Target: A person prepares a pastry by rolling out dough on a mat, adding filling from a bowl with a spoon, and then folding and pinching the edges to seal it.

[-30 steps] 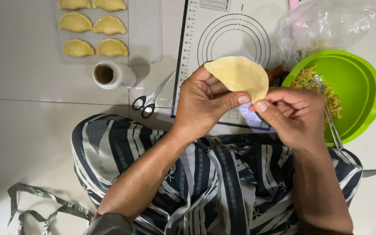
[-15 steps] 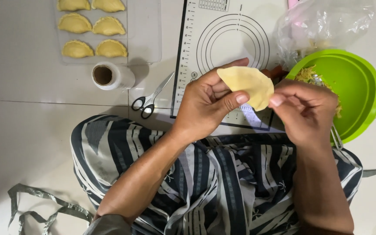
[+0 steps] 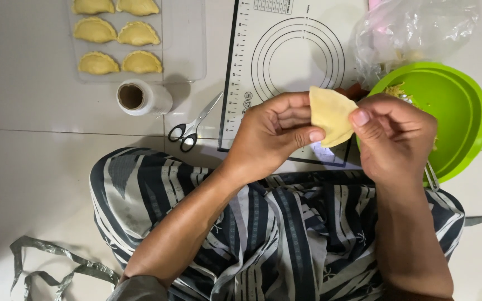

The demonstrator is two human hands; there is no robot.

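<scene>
Above the striped lap, a folded yellow dough piece [image 3: 331, 116] is pinched in the grip of the left hand [image 3: 271, 134] and right hand [image 3: 394, 136], before the baking mat [image 3: 263, 50], green bowl [image 3: 458, 111], scissors [image 3: 192, 125] and tray of filled pastries [image 3: 182, 44].

From my feed the whole setup sits on a pale tiled floor [image 3: 40, 167] — glossy, with grout lines showing. Lying right on it: a clear tray [image 3: 185, 39] with folded pastries at top left, a roll of clear film [image 3: 143, 97] just below the tray, and black-handled scissors [image 3: 192, 125] next to that. A white baking mat [image 3: 285, 50] with ring markings is in the middle. To the right there's a green bowl [image 3: 458, 111], and a crumpled plastic bag [image 3: 419, 28] above it.
</scene>
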